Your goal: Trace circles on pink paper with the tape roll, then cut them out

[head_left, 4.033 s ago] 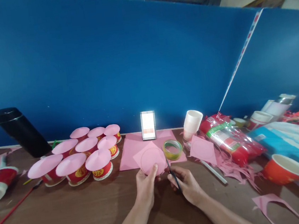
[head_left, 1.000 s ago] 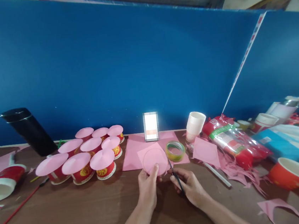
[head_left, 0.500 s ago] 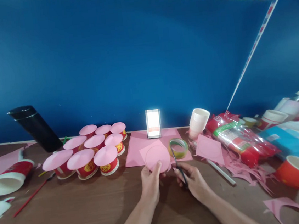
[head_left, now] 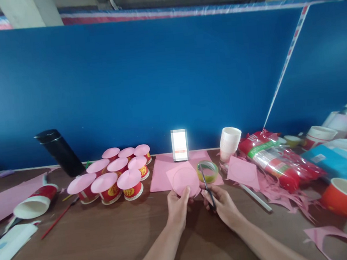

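Note:
My left hand (head_left: 179,207) pinches a piece of pink paper (head_left: 185,180) with a drawn circle, its thumb on top near the lower edge. Part of the paper's rim looks cut round, while a straight corner sticks out at the upper left. In my right hand (head_left: 223,202) is a pair of dark scissors (head_left: 208,190), blades pointing up and away, just right of the paper. Behind the scissors, a roll of tape (head_left: 212,179) lies on a pink sheet (head_left: 160,177). The right fingers partly hide the scissors' handles.
Several red paper cups topped with pink discs (head_left: 104,183) stand at left, near a black bottle (head_left: 59,152). A lit phone (head_left: 180,146) leans on the blue partition. Stacked white cups (head_left: 229,142), a red plastic bag (head_left: 271,161), pink scraps (head_left: 288,198) and an orange cup (head_left: 344,201) lie at right.
The view has tilted up and turned slightly left, so things at left sit further right. The scissor blades look closer together now. Both hands keep their holds.

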A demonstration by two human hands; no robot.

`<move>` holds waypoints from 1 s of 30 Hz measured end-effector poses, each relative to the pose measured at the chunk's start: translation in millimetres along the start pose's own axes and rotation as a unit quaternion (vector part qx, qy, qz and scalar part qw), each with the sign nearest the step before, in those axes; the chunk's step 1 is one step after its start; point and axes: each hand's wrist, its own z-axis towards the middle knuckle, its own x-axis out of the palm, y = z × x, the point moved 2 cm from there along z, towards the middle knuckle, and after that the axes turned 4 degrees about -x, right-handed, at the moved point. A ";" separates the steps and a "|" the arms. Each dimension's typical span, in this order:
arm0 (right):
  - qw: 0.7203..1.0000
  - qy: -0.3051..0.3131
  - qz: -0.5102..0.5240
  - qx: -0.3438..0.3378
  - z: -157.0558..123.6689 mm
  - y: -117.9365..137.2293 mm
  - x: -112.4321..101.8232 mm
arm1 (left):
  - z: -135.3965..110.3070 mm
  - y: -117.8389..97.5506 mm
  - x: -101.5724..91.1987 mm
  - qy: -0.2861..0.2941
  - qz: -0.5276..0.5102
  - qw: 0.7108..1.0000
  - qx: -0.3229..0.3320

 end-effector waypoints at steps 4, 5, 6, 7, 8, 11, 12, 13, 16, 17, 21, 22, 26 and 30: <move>1.000 0.004 0.006 -0.018 -1.8 4.8 2.3 | -0.1 -1.3 0.2 -0.008 0.005 1.000 0.012; 1.000 0.004 0.005 -0.022 -2.4 6.1 2.7 | 0.0 -1.6 0.3 -0.008 0.006 1.000 0.017; 1.000 0.005 0.003 -0.024 -2.9 7.2 3.1 | 0.0 -1.8 0.5 -0.008 0.008 1.000 0.022; 1.000 0.005 0.003 -0.026 -3.4 8.1 3.3 | -0.1 -2.1 0.7 -0.009 0.009 1.000 0.026; 1.000 0.007 0.004 -0.028 -3.8 8.6 3.5 | -0.3 -2.4 1.1 -0.010 0.011 0.999 0.029; 1.000 0.009 0.010 -0.025 -4.5 7.9 3.5 | -0.9 -3.1 2.8 -0.008 0.017 0.999 0.039; 1.000 0.009 0.012 -0.023 -4.5 7.1 3.3 | -1.0 -3.1 3.4 -0.007 0.020 0.999 0.043; 1.000 0.009 0.011 -0.022 -4.4 6.2 3.0 | -1.0 -3.0 3.9 -0.006 0.022 0.999 0.048; 0.999 0.012 0.002 -0.035 -4.0 4.0 1.7 | -0.9 -2.6 4.7 -0.002 0.033 0.997 0.063; 0.999 0.012 -0.005 -0.044 -3.9 3.6 1.3 | -1.1 -2.6 4.7 -0.001 0.038 0.997 0.067; 0.997 0.007 -0.033 -0.073 -5.2 2.9 0.1 | -4.9 -4.5 4.1 -0.006 0.062 0.995 0.079; 0.996 0.007 -0.036 -0.078 -6.1 2.8 -0.2 | -6.3 -5.2 4.1 -0.008 0.068 0.994 0.083; 0.984 0.013 -0.102 -0.145 -12.2 5.8 -1.3 | -10.9 -7.1 5.0 -0.019 0.089 0.992 0.090; 0.961 0.020 -0.184 -0.207 -18.0 11.6 -0.7 | -10.8 -6.5 4.4 -0.036 0.092 0.991 0.090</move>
